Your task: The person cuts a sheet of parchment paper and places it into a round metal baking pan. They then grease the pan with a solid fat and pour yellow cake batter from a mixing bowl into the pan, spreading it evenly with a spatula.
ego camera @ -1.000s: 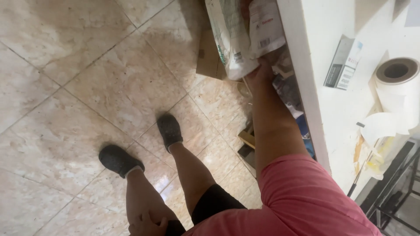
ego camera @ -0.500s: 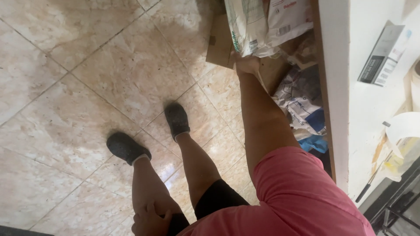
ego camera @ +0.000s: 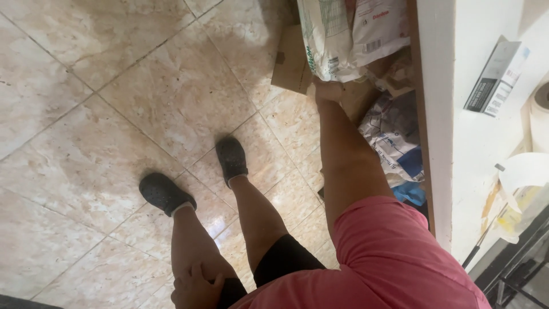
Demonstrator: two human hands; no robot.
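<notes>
View from the head camera, looking down at a glossy beige marble-pattern tiled floor (ego camera: 114, 86). The right hand (ego camera: 327, 90) is seen at about 1 o'clock in the frame, at the end of an outstretched bare arm, with the fingers curled closed against the lower edge of a white plastic sack with green print (ego camera: 321, 34); the grip appears closed on that edge, though the fingertips are hidden behind the hand. The sack stands on the floor at 12 to 1 o'clock, leaning beside a second white sack with red print (ego camera: 378, 28), both tucked under the white bench (ego camera: 443, 114). A flat piece of brown cardboard (ego camera: 289, 63) lies just behind the sack, at its 9 o'clock side. Below the hand, at 3 o'clock from the arm, a crumpled white bag with blue print (ego camera: 394, 137) and a bright blue plastic bag (ego camera: 409, 193) are stored under the bench. The left hand (ego camera: 197, 286) is noted at 7 o'clock, resting palm-down on the left knee, fingers loosely spread, nothing held. Two dark grey clog-type shoes (ego camera: 166, 193) are planted on the floor near centre. A pink short sleeve (ego camera: 394, 257) fills the 5 o'clock corner. On the bench top, a small black-and-white carton (ego camera: 495, 77) lies at 2 o'clock, and a roll of white paper (ego camera: 537, 114) is partly cut off by the 3 o'clock edge.
</notes>
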